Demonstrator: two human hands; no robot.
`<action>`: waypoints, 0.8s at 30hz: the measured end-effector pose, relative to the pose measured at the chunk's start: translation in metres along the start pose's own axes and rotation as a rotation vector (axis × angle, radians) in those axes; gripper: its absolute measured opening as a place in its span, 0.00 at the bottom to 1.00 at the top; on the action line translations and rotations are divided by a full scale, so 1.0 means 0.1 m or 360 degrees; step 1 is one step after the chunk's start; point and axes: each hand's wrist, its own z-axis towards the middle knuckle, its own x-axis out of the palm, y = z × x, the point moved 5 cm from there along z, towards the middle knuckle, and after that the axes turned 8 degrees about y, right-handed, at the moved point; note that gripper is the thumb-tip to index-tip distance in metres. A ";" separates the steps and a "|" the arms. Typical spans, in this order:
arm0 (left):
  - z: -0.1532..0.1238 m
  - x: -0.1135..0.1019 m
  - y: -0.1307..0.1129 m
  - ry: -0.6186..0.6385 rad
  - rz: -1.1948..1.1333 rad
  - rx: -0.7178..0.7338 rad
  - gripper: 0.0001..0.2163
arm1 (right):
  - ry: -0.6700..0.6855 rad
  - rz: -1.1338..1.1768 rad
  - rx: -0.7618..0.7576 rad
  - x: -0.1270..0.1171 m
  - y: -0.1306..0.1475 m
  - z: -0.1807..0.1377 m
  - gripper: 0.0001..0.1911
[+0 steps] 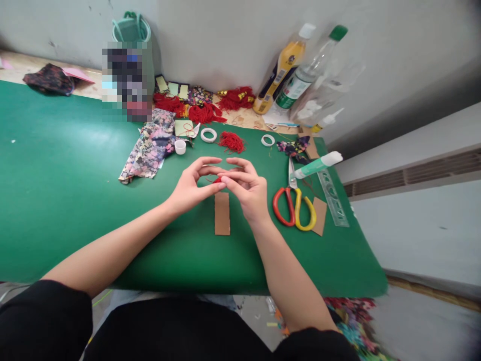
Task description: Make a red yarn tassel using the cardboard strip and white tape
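Note:
My left hand [190,185] and my right hand [246,188] meet above the green mat [75,200]. Both pinch a small bundle of red thread [217,180] between fingertips, with the other fingers curled around it. A brown cardboard strip [222,213] lies flat on the mat just below the hands. A loose tuft of red thread [232,141] rests farther back, beyond my fingers.
Red and yellow handled scissors [295,203], a green glue stick [317,165], a clear ruler [332,198] and a cardboard scrap [319,215] lie at right. Floral cloth [150,145], tape rolls [208,134], red tassels [205,113] and bottles [280,70] line the back.

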 end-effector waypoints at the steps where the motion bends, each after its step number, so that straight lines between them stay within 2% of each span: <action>1: 0.00 0.00 0.00 -0.0009 0.0000 -0.0014 0.23 | 0.0011 -0.0008 0.0003 0.00 0.00 0.00 0.03; 15: 0.00 0.01 0.01 -0.0037 -0.0032 -0.0120 0.24 | 0.0032 -0.0093 -0.0003 -0.04 0.01 0.00 0.05; 24: -0.01 0.05 -0.03 0.0014 0.0235 0.0083 0.22 | 0.0036 -0.0175 -0.0024 -0.03 0.04 0.00 0.04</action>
